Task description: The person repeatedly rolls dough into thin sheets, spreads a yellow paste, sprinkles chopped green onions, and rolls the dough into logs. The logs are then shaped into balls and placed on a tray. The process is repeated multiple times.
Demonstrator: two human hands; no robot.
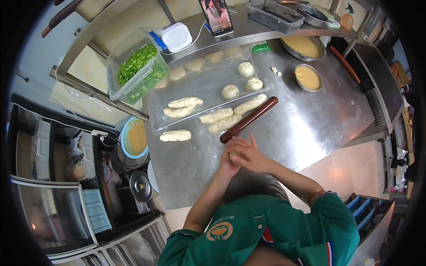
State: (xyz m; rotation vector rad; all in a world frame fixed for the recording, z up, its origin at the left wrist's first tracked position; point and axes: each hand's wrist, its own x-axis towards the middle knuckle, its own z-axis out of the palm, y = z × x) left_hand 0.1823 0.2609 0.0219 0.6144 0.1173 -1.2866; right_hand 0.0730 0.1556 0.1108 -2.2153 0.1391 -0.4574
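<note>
My hands meet at the near middle of the steel table, over its front part. A small pale piece of dough (234,154) shows between them, mostly hidden by fingers. Beneath it, my left hand (228,166) is closed around the dough. From the right, my right hand (251,156) closes over it, one finger sticking up. Just beyond my fingers lies a dark red rolling pin (249,119), slanting away to the right. Long dough rolls (225,124) rest left of the pin, and another dough roll (175,135) lies farther left.
Round dough balls (230,91) sit on a clear plastic sheet (208,95). A tub of chopped greens (137,71) stands at the back left. Bowls of yellowish paste (308,78) are at the back right. A phone (216,17) leans on the shelf.
</note>
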